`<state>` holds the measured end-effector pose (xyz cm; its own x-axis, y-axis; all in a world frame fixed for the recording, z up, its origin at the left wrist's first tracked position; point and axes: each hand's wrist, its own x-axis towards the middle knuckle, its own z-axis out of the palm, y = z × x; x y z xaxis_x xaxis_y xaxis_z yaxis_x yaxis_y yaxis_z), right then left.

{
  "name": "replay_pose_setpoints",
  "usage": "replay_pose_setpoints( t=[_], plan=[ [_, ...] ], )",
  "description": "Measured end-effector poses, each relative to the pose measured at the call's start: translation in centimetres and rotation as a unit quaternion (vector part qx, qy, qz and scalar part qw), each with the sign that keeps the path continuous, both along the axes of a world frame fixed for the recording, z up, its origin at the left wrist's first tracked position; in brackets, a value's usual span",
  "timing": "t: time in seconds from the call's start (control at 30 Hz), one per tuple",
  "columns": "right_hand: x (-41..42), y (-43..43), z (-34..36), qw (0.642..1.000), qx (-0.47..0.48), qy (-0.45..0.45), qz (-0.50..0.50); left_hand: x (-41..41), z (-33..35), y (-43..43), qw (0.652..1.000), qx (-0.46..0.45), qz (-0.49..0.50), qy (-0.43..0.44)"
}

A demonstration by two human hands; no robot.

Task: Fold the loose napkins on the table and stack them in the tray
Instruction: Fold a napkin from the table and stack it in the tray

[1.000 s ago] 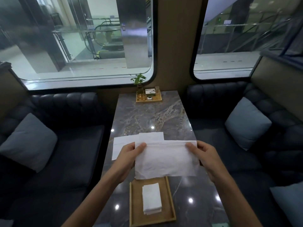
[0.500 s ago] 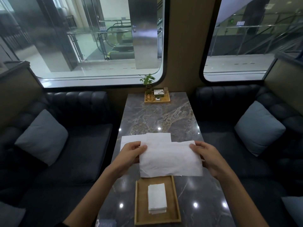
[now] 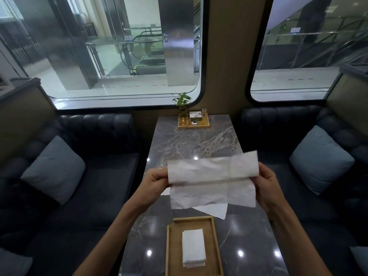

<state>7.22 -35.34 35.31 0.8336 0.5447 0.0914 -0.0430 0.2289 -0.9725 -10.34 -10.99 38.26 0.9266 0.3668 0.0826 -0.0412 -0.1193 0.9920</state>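
A white napkin [image 3: 213, 184] hangs in the air above the marble table [image 3: 197, 144], its top part folded over toward me. My left hand [image 3: 155, 179] pinches its left edge and my right hand [image 3: 265, 181] pinches its right edge. Under it a corner of another loose napkin [image 3: 216, 211] shows on the table. The wooden tray [image 3: 173, 248] lies near me, with a small stack of folded napkins [image 3: 193, 248] inside it.
A second small wooden tray [image 3: 194, 124] with a potted plant [image 3: 182, 102] and small items stands at the table's far end by the window. Dark sofas with blue cushions [image 3: 53, 169] [image 3: 320, 159] flank the table on both sides.
Both hands have lifted the napkin off the table and turned its upper edge over. The loose napkin beneath has shifted, and only its corner shows now.
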Motion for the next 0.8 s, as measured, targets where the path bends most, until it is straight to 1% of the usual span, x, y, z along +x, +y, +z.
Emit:
replay_pose_setpoints(
  t=[0.1, 0.17, 0.27, 0.3, 0.4, 0.47, 0.5, 0.53, 0.57, 0.6, 0.63, 0.73, 0.77, 0.8],
  plan=[
    [0.6, -0.2, 0.7, 0.998, 0.012, -0.057, 0.036, 0.5, 0.0, 0.5, 1.0, 0.008, -0.005, -0.001],
    [1.1, -0.2, 1.1, 0.996, 0.021, -0.07, 0.054, 0.9, -0.2, 1.0, 1.0, -0.023, -0.001, 0.006],
    [1.9, 0.2, 1.3, 0.996, 0.033, -0.073, 0.049, 1.6, -0.4, 2.1, 0.997, -0.073, -0.002, 0.004],
    [2.0, 0.5, 1.6, 0.995, 0.016, -0.089, 0.036, 1.9, -0.4, 2.5, 0.997, -0.082, -0.005, 0.005],
    [2.3, 1.8, 2.0, 0.984, -0.075, -0.157, -0.025, 2.8, -0.3, 3.4, 0.995, -0.098, -0.019, 0.011],
    [2.4, 2.6, 2.3, 0.978, -0.098, -0.183, -0.034, 3.6, -0.7, 4.0, 0.996, -0.075, -0.001, 0.041],
    [2.4, 2.9, 2.7, 0.974, -0.105, -0.198, -0.027, 4.0, -1.0, 4.4, 0.997, -0.034, 0.024, 0.069],
    [2.5, 3.3, 3.2, 0.968, -0.117, -0.22, -0.016, 4.4, -1.4, 4.9, 0.993, 0.033, 0.05, 0.105],
    [2.7, 3.8, 4.0, 0.959, -0.136, -0.251, -0.001, 4.8, -1.6, 5.2, 0.981, 0.115, 0.072, 0.141],
    [2.9, 4.4, 5.0, 0.943, -0.163, -0.289, 0.024, 5.0, -1.6, 5.3, 0.968, 0.18, 0.081, 0.157],
    [3.2, 5.1, 6.1, 0.922, -0.198, -0.329, 0.057, 5.3, -1.5, 5.3, 0.965, 0.206, 0.069, 0.149],
    [3.5, 7.5, 10.1, 0.831, -0.317, -0.418, 0.187, 6.5, 0.3, 3.9, 0.969, 0.207, -0.066, 0.118],
    [3.5, 8.1, 11.3, 0.806, -0.334, -0.436, 0.219, 7.0, 1.0, 3.2, 0.967, 0.205, -0.101, 0.109],
    [3.6, 8.7, 12.3, 0.79, -0.341, -0.45, 0.241, 7.5, 1.5, 2.7, 0.968, 0.194, -0.129, 0.09]
  ],
)
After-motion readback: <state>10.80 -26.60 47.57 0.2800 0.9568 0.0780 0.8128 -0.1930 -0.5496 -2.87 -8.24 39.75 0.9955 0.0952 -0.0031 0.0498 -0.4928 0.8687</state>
